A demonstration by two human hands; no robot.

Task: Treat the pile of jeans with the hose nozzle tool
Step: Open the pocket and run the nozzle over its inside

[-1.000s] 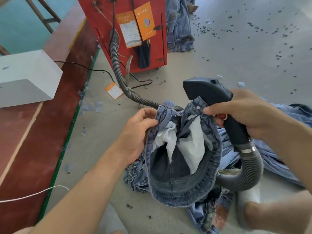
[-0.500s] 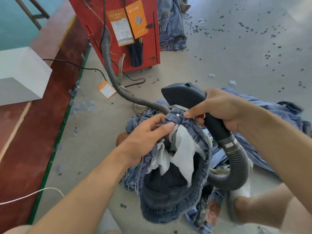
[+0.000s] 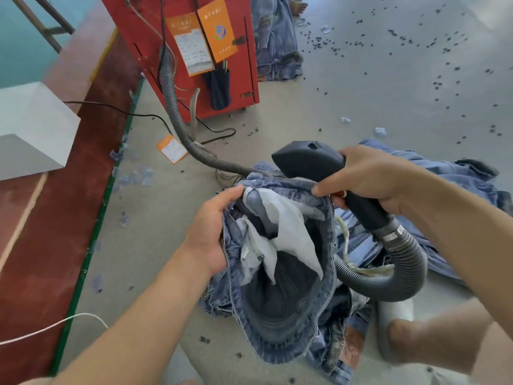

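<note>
Jeans (image 3: 280, 309) at lower centre of frame, held up with the waistband spread into an open ring, white pocket linings (image 3: 283, 226) showing inside. Versus half a second back, the waist opening is wider and more squared to the camera and the left thumb has slid off the centre of the band to its left edge; likely the pair is now ready to take the nozzle inside, treatment not started. Left hand (image 3: 211, 232), centre-left, grips the left waistband edge, thumb on top. Right hand (image 3: 369, 179), centre-right, wraps the hose nozzle tool (image 3: 308, 159) handle while its forefinger pinches the waistband's upper right edge; nozzle head points left, above the band. Hands apart, opening between them. Grey hose (image 3: 405, 262) loops right, then runs back to the red machine (image 3: 244, 65), upper centre. More denim pile (image 3: 449, 176) behind, right.
</note>
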